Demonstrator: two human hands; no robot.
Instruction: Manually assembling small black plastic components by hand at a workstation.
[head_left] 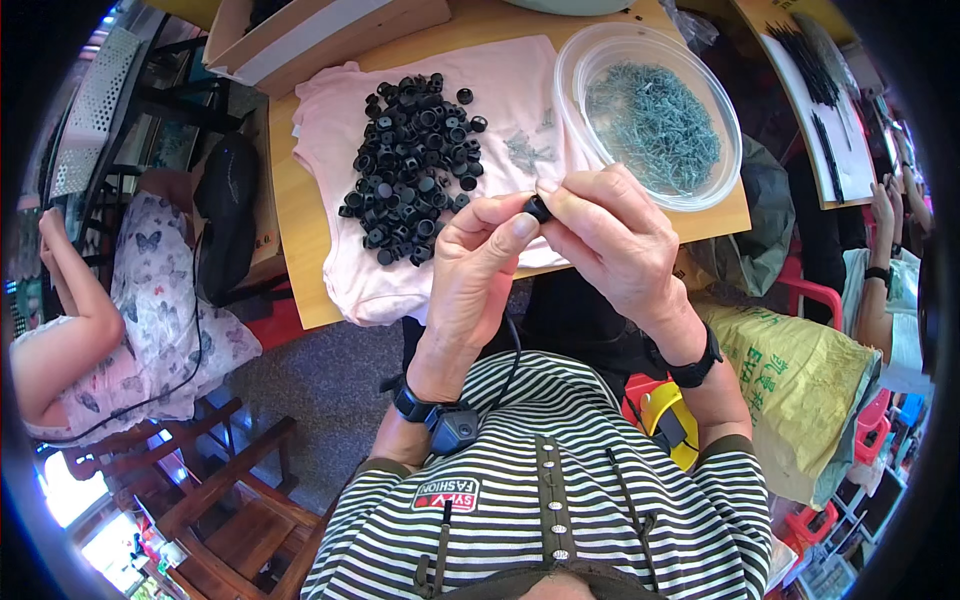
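Between my two hands is a small round black plastic cap (pixel 538 208), held just past the table's near edge. My left hand (pixel 480 255) pinches it with thumb and forefinger. My right hand (pixel 612 222) has its fingertips closed on the other side of the same cap. Left of my hands, a heap of black plastic caps (pixel 410 165) lies on a pale pink cloth (pixel 330 110). A small cluster of metal screws (pixel 525 150) rests on the cloth beyond my fingers. To the right stands a clear round tub (pixel 732 130) with many silvery screws (pixel 665 130) inside.
A cardboard box (pixel 320 45) stands at the table's far left. One seated person (pixel 150 300) is at my left, and another person's arm (pixel 880 290) shows at the right. A yellow woven sack (pixel 790 390) sits to my right. Wooden stools (pixel 240 510) stand at lower left.
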